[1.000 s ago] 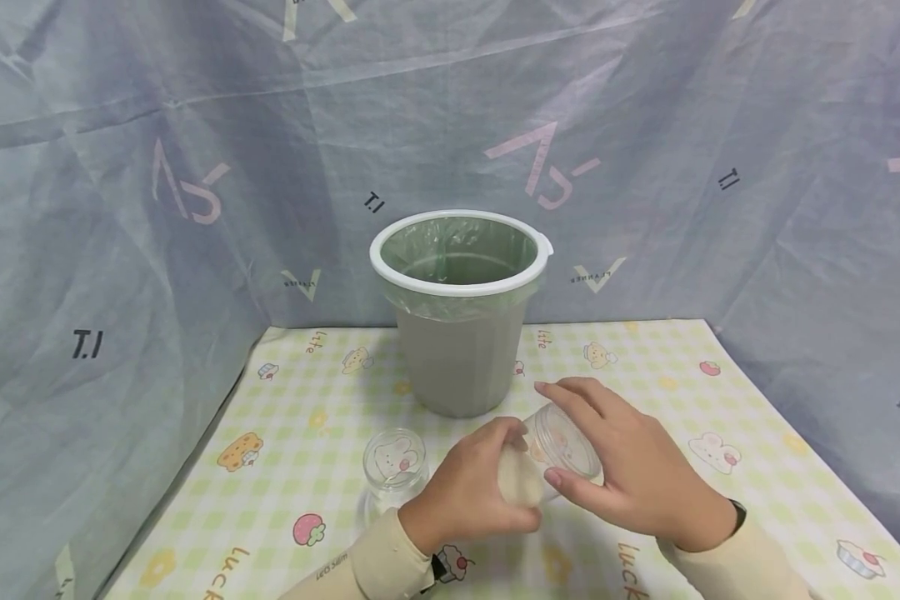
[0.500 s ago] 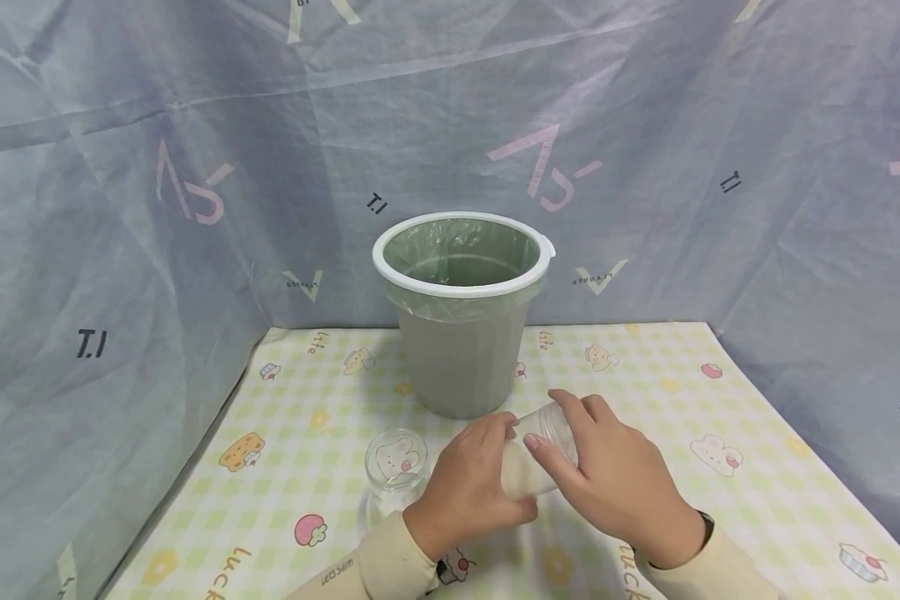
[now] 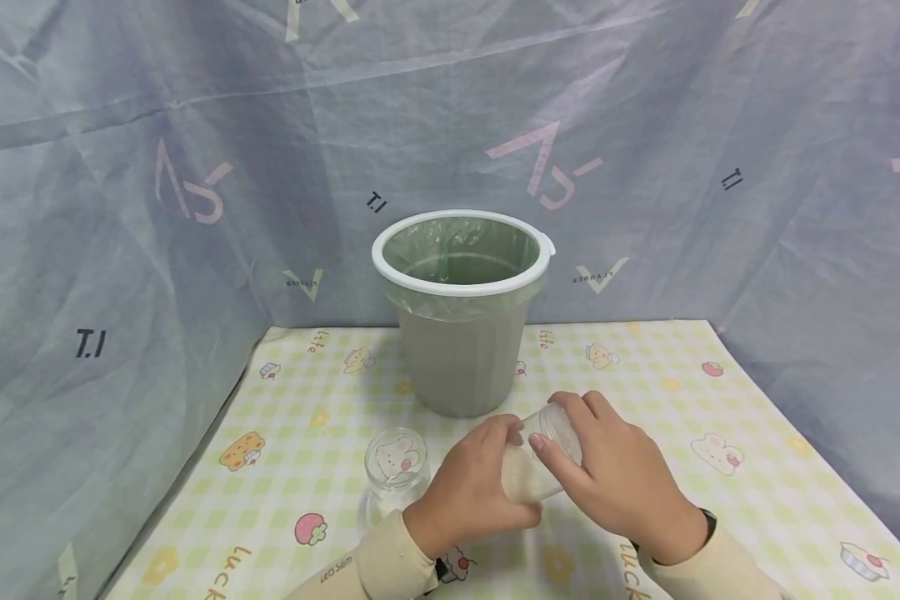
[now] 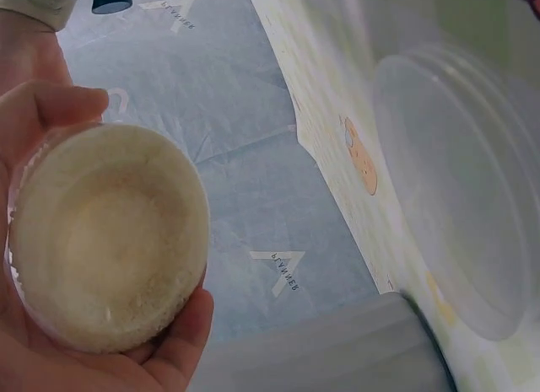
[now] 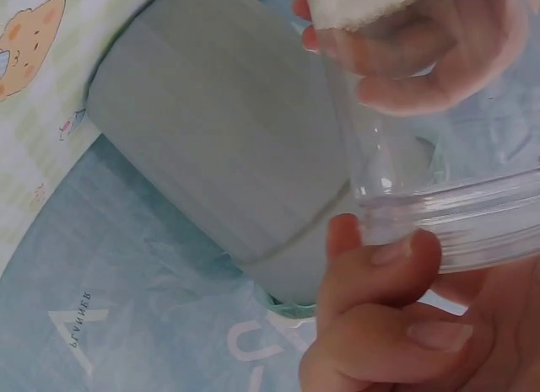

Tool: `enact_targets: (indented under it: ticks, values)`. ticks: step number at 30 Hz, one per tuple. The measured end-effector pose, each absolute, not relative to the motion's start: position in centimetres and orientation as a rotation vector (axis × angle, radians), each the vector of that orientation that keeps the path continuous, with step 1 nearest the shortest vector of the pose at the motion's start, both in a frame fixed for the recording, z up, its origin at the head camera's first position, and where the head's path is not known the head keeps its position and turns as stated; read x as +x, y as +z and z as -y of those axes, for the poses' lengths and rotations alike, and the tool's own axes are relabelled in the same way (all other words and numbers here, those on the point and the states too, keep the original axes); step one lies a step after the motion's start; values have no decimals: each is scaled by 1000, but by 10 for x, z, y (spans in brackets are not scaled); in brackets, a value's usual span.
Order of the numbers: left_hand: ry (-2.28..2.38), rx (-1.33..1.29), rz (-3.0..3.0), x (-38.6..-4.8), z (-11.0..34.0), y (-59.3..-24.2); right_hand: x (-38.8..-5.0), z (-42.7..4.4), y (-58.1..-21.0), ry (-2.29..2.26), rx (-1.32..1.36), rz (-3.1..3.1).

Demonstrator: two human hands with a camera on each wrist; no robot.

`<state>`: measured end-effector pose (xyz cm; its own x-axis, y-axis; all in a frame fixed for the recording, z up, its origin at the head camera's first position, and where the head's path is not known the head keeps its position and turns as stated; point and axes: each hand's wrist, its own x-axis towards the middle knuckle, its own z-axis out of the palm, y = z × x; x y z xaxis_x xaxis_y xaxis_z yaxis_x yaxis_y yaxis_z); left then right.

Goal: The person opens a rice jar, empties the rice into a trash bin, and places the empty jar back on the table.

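The right hand has shifted, gripping the clear lid; the left hand grasps the jar.

My left hand and right hand face each other, fingers and thumbs curled, wrists apart, well short of the far edge of the table.

Grey bin upright toward the rear of the tabletop; white rim ring, pale green liner turned down below it. Tablecloth: green-and-white check; I note a printed strawberry, rabbit, orange biscuit and cupcake. Blue-grey fabric hangs creased behind and on both sides, bearing black "T.I" lettering and angular pink marks.
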<state>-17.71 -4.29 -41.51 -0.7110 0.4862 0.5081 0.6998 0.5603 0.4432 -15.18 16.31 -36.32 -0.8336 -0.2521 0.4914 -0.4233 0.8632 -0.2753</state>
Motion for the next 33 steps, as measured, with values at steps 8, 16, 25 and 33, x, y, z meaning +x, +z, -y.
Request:
enact_targets:
  ticks: [8,16,25,33]
  values:
    - [-1148,-1057,2519,-179,44,-415,-153,-169,-364,468,596,2470]
    - [-1308,-1146,2508,-179,43,-413,-156,-178,-360,453,779,2363]
    - [-1596,-1366,2489,-180,47,-411,-158,-181,-348,461,1047,2095]
    - [-1595,-1497,2479,-180,48,-407,-158,-182,-336,486,1210,1972]
